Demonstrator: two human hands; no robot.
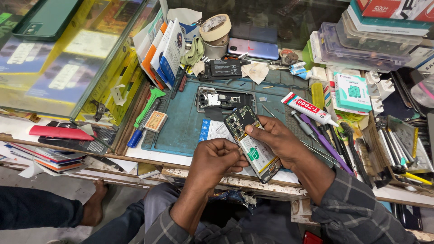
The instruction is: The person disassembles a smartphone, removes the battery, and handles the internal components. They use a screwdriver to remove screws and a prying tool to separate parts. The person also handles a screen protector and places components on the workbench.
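Note:
An opened phone (251, 143) with its back cover off shows a circuit board at the top and a white battery below. My right hand (281, 141) grips it along its right side, thumb on the upper edge. My left hand (217, 159) has its fingers curled and touches the phone's lower left edge; whether it pinches anything small I cannot tell. Both hands hover over the front edge of a blue work mat (181, 122).
On the mat lie a phone frame (225, 98), a glue tube (308, 108) and a loose battery (224, 68). Tape rolls (215, 28), tools (325, 140) and boxes (352, 90) crowd the right. A glass counter (68, 49) stands left. Another person's foot (92, 205) rests lower left.

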